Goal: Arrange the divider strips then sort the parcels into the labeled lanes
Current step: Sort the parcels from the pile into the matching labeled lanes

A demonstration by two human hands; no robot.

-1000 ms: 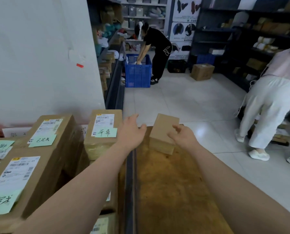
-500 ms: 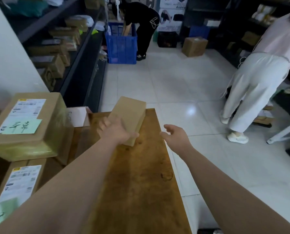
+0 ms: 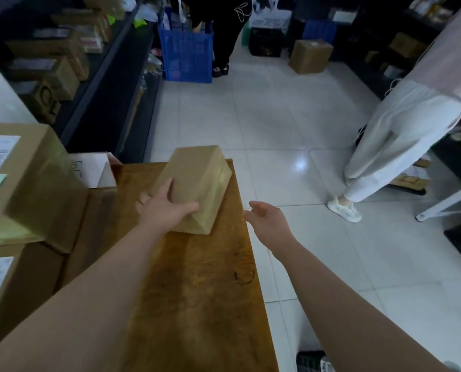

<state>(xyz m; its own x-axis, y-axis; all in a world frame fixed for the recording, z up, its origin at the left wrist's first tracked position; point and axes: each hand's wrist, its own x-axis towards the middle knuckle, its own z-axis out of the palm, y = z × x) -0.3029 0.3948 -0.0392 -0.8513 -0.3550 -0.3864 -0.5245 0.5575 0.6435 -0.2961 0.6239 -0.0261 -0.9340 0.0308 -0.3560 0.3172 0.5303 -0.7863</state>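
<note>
On the table (image 3: pixel 197 304), the left hand (image 3: pixel 166 210) clasps the near end of the parcel (image 3: pixel 197 181), with its fingers over the top and its thumb across the near face. The right hand (image 3: pixel 271 221) hangs just right of the parcel, fingers loose and spread, touching nothing. The parcel sits at the table's far end. It looks like stiff, taped cardboard, probably light, and the two long sides seem the surest hold. Labelled boxes (image 3: pixel 28 183) are stacked to the left.

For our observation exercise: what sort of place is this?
Probably a parcel sorting room or stockroom: labelled cardboard parcels stacked on the left, dark shelves full of boxes, and a blue crate on the tiled floor.
</note>
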